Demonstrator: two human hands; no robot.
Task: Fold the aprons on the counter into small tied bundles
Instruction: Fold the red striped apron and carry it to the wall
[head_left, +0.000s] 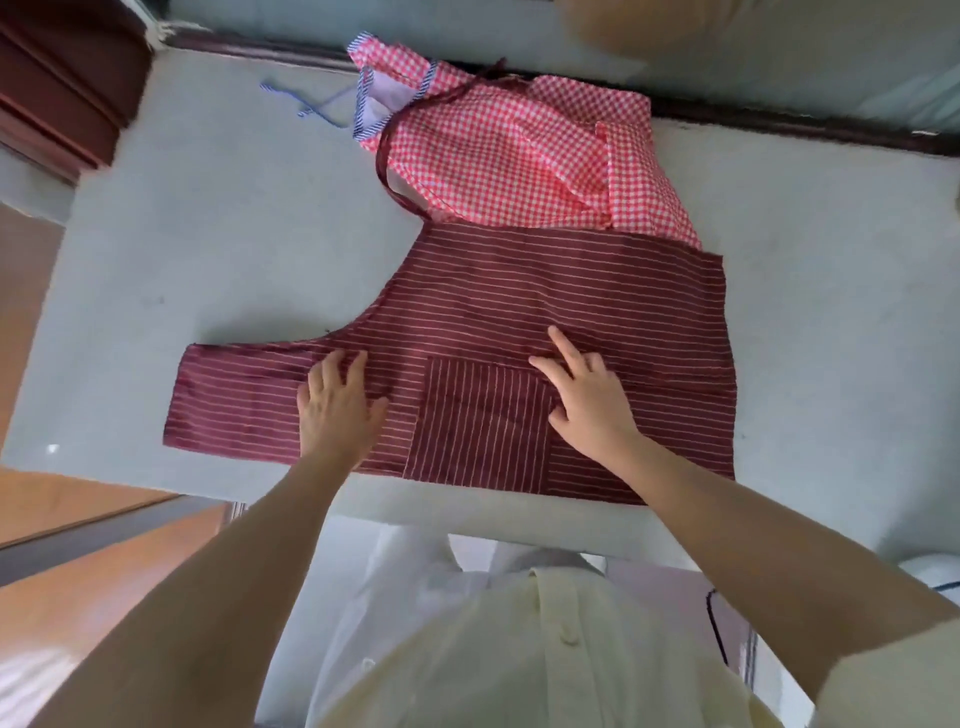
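While the thin maroon pinstriped apron (519, 291) lies flat on the pale matte counter (208, 234), long axis left to right, narrower end leftward, both hands press it. The left hand (337, 405) is flat, fingers spread, beside the square pocket (478, 421); the right hand (587, 395), index finger extended, rests at the pocket's corner. A crumpled red gingham apron (519, 150) touches its far edge.

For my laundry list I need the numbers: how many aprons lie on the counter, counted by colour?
Maroon striped apron: 1
Pink checked apron: 1
Total: 2
The checked cloth lies bunched, with blue striped trim at one end. It looks like one apron, but I cannot be sure.
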